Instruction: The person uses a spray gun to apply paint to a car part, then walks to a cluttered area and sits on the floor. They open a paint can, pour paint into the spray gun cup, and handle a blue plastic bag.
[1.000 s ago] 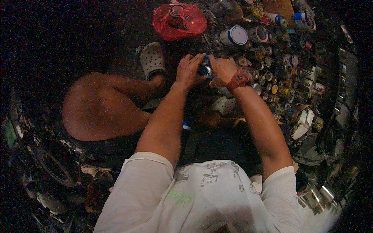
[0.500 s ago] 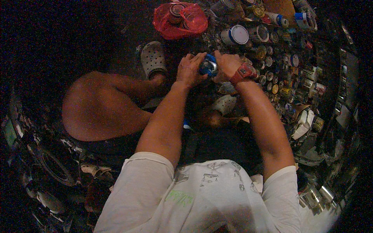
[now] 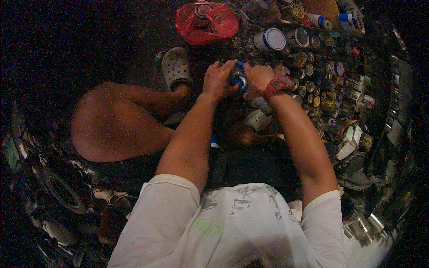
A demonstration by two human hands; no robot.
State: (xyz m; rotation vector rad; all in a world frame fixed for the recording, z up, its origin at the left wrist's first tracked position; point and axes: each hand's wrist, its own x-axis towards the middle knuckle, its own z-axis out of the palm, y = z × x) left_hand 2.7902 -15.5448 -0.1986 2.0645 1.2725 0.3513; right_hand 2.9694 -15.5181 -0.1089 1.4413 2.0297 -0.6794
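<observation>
A small blue can (image 3: pixel 238 77), cylindrical with a glossy metal skin and a paler band at its lower end, is being held between both hands above the dark floor, just in front of the person's bent knee. The left hand (image 3: pixel 217 80) is being wrapped around the can's left side, fingers curled over its top; the right hand (image 3: pixel 258 78) is being pressed against its right side, clenched on it, with a red band (image 3: pixel 279 83) being worn at the wrist. Only a narrow strip of the can is being shown between the two hands, so its ends cannot be made out fully.

A crowded spread of round metal tins and cans (image 3: pixel 328 85) is being laid out to the right and ahead of the hands, their lids shining dully in gold, silver and blue. A larger tin with a white lid (image 3: pixel 271 39) is being kept just beyond the hands. A crumpled red plastic bag (image 3: pixel 206 22), thin and shiny, is being left further ahead with cans inside it. A grey perforated clog (image 3: pixel 175 67) is being worn on the foot to the left of the hands. A white, soft printed shirt (image 3: pixel 228 223) is being seen at the lower edge.
</observation>
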